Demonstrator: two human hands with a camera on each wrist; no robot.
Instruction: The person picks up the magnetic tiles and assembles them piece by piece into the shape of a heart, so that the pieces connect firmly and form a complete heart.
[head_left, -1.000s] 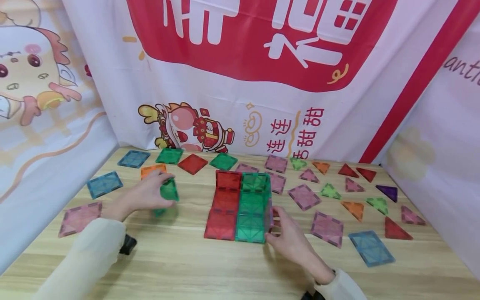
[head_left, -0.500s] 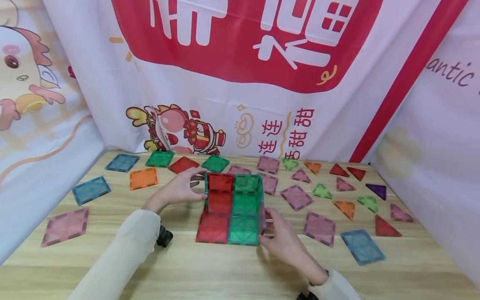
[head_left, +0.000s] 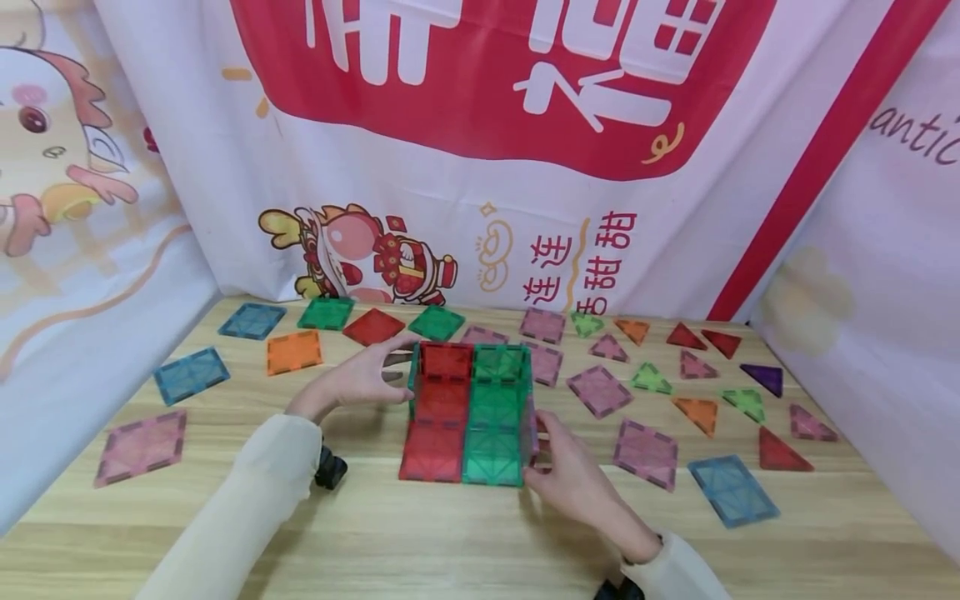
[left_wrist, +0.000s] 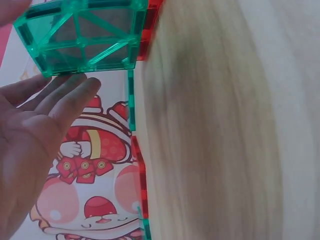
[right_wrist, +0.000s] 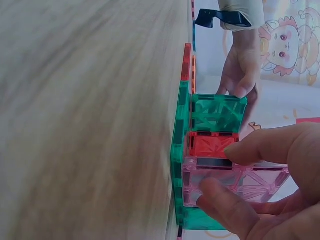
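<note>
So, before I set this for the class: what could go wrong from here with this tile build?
The upright green tile, gripped by the left hand, has no standing tile next to it along the near red base tile, so it might fold over if released too soon.

The right hand pinches the upright pink tile; a careless tug could tilt it or shift the near green base tile beside it.

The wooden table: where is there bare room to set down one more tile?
The widest bare patch of the wooden table lies between the left sleeve and right sleeve, in front of the red-and-green structure. A smaller one lies between the left sleeve and the far-left pink tile. It is crowded in the back row of tiles and around the triangles at right.
</note>
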